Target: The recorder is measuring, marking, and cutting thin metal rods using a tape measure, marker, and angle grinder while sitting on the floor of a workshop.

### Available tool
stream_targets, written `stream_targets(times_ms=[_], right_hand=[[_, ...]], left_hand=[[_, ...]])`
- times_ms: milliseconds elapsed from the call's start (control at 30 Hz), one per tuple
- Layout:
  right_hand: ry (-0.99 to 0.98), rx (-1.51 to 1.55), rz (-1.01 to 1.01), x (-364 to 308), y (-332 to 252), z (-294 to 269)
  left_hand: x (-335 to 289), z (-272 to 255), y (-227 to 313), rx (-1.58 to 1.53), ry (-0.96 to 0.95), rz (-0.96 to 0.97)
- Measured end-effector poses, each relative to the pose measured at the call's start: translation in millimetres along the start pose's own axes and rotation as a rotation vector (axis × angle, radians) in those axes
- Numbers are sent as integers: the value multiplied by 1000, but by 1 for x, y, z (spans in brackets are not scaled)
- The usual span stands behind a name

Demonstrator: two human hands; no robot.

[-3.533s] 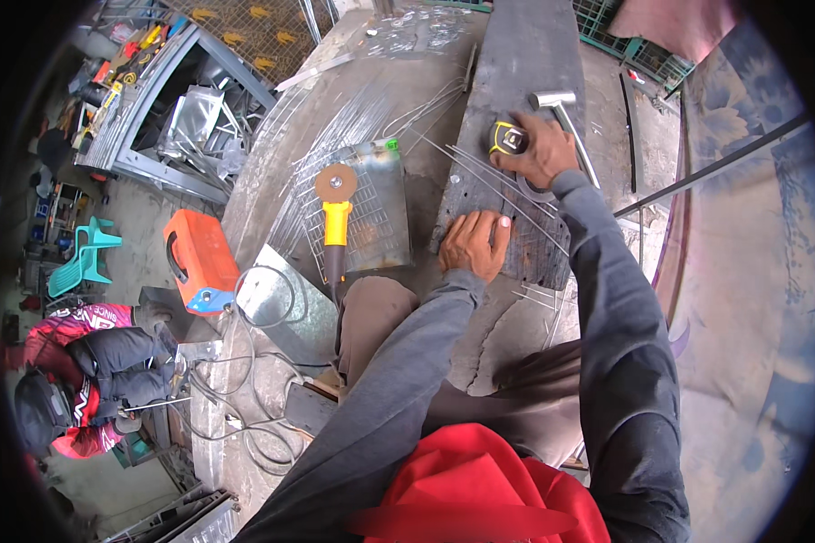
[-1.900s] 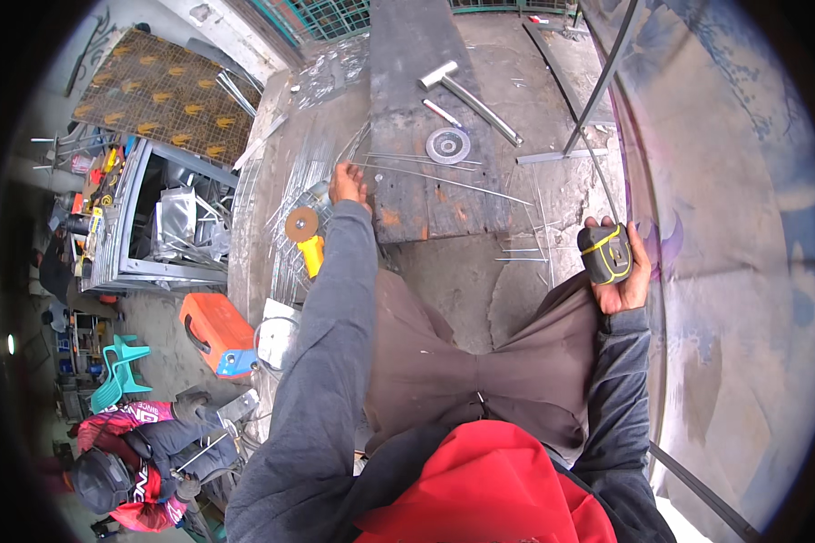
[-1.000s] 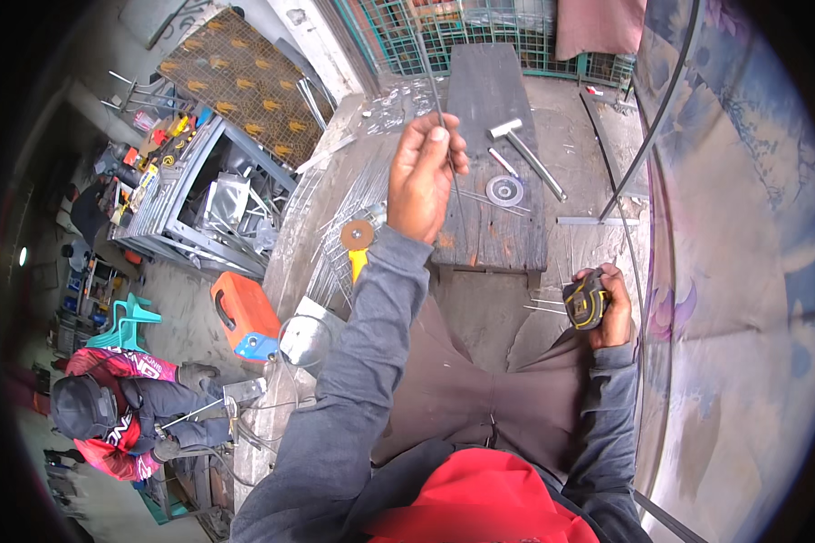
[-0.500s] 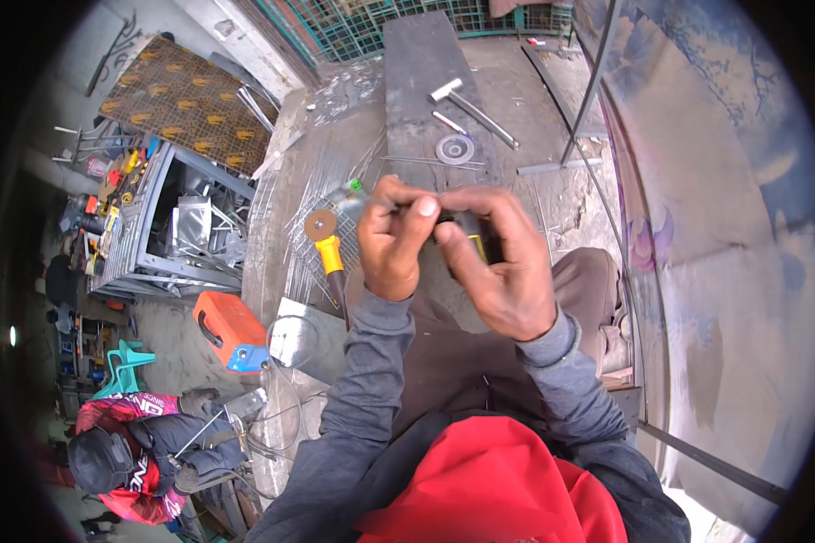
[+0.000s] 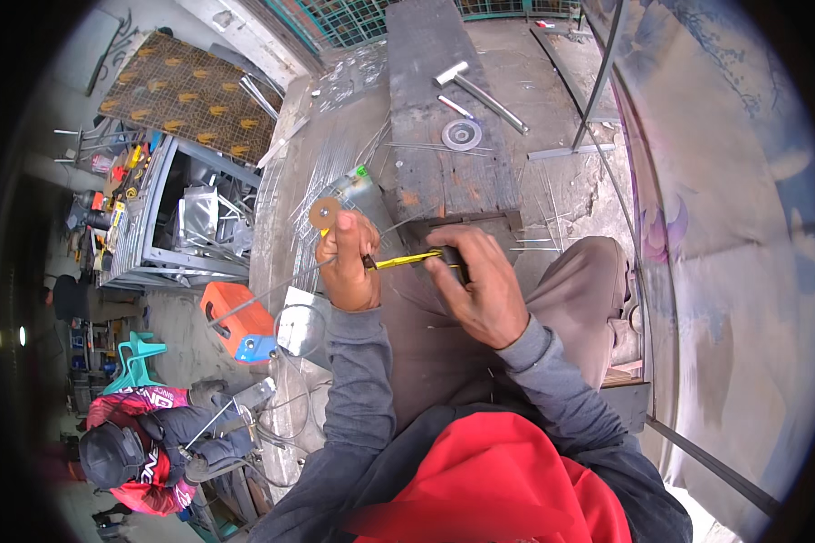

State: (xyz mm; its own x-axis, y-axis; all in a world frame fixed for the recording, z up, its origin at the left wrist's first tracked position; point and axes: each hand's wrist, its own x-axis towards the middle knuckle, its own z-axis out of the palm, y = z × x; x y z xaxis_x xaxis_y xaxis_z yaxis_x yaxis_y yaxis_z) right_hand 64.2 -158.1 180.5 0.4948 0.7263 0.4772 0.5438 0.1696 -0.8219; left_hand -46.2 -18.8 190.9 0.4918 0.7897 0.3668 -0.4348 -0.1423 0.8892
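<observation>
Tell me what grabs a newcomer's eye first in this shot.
At centre, the left hand and right hand stretch a yellow tape measure between them, the left also pinching a thin metal rod. Below, a bright red hood fills the foreground. Left of the hands, an orange case lies on the floor.

Person seen from above, in a red top and grey sleeves.

Long dark grey sleeves run from 6 o'clock up to both wrists; the left hand (image 5: 349,262) and right hand (image 5: 482,288) are bare. Brown trousers cover the legs toward 3 o'clock.
</observation>
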Motion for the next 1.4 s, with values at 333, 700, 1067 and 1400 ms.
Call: stream_targets(times_ms=[333,700,1067,1400], right_hand=[[56,261,552,-15,31,-4],[-54,288,407,55,-37,-7],[-75,248,362,48,-36,2],[-97,214,452,34,-18,11]], left_hand=[[46,-4,-10,-365,-49,88],[50,19,-4,-547,16,31],[18,26,-36,-643,-45,-54],[5,31,-28,-602,68,-116]])
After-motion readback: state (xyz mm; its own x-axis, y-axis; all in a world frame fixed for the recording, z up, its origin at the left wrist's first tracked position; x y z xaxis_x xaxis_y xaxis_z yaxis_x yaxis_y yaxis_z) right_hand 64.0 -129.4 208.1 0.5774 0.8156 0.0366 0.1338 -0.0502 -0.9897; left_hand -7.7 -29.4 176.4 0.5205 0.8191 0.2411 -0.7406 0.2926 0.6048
